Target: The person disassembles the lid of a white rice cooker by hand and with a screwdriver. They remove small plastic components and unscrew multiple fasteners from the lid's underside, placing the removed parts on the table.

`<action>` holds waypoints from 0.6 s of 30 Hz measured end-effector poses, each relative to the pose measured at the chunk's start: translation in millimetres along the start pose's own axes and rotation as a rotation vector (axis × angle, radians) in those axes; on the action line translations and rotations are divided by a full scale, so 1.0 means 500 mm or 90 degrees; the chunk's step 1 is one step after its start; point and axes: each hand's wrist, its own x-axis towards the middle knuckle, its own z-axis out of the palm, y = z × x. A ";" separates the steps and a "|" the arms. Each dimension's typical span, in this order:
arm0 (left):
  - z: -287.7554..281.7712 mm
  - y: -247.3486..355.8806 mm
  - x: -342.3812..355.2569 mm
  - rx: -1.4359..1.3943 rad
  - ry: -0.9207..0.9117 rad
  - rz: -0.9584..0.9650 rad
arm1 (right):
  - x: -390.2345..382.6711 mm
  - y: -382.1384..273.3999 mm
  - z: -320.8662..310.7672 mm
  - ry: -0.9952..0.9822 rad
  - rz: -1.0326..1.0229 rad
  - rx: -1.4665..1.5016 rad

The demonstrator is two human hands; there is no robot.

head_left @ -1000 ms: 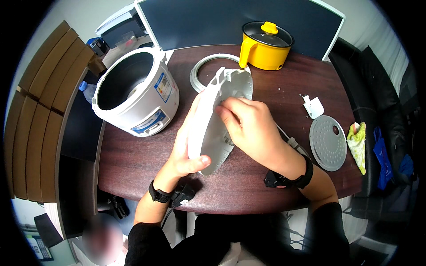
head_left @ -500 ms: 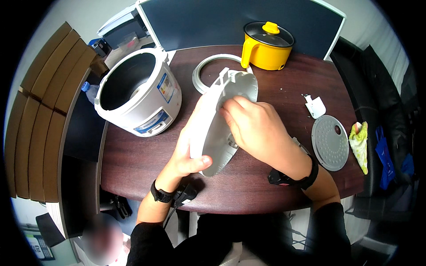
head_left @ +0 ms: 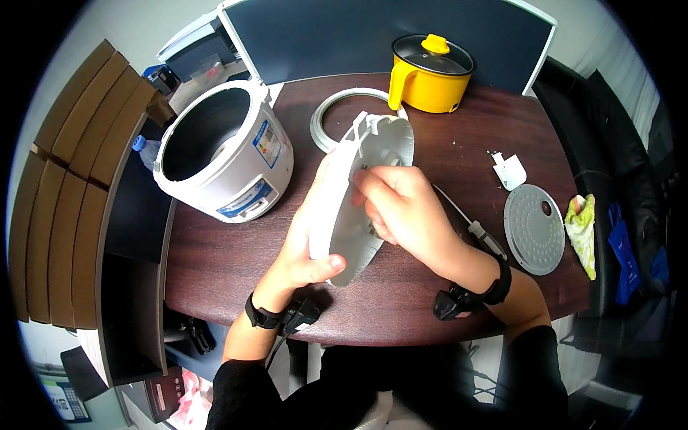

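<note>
A white rice cooker lid (head_left: 337,222) stands tilted above the middle of the table, its hollow inner side facing right. My left hand (head_left: 304,261) grips it from the left and below, thumb over the near rim. Inside the lid, the fingers of my right hand (head_left: 412,215) are closed in a pinch near the wall; whatever is between the fingertips is hidden. To the left stands the white rice cooker body (head_left: 276,161), open at the top. Behind the lid lies a white ring (head_left: 320,130). A screwdriver (head_left: 487,239) rests on the table right of my right hand.
A yellow pot (head_left: 430,89) with a glass lid stands at the back. On the right lie a small white plastic piece (head_left: 511,173), a grey perforated disc (head_left: 534,236) and a green-white cloth (head_left: 582,236). A black plug (head_left: 304,315) sits near the front edge.
My right hand has drawn slightly down and left inside the lid, its fingers curled tighter. More of the lid's inside and the screwdriver show. My left hand keeps its grip.
</note>
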 end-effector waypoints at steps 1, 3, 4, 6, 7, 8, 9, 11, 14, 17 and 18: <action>0.001 -0.001 0.000 -0.002 0.001 0.000 | -0.002 -0.004 -0.002 -0.029 0.104 0.119; 0.001 -0.006 0.000 -0.009 0.005 -0.002 | 0.000 -0.006 -0.004 -0.027 0.078 0.061; -0.001 -0.005 -0.001 -0.009 0.007 -0.001 | 0.004 -0.008 -0.004 -0.029 0.064 0.033; -0.003 -0.003 -0.004 -0.005 0.010 0.006 | 0.005 -0.021 -0.010 -0.034 -0.026 -0.136; -0.002 -0.003 -0.004 -0.007 0.014 0.010 | 0.004 -0.022 -0.016 -0.026 -0.110 -0.261; -0.002 -0.002 -0.004 -0.009 0.018 0.014 | 0.002 -0.024 -0.021 0.000 -0.194 -0.388; 0.000 -0.001 -0.004 -0.013 0.028 0.016 | 0.002 -0.026 -0.026 0.021 -0.255 -0.453; 0.006 0.004 -0.004 -0.022 0.037 0.016 | 0.000 -0.030 -0.033 0.065 -0.372 -0.583; -0.001 0.002 0.004 -0.021 0.009 0.078 | -0.001 -0.034 -0.033 0.070 -0.500 -0.665; -0.014 -0.020 0.020 -0.010 -0.038 0.135 | -0.001 -0.024 -0.027 0.100 -0.526 -0.706; -0.006 -0.005 0.006 -0.014 -0.016 0.064 | 0.000 -0.020 -0.027 0.098 -0.520 -0.710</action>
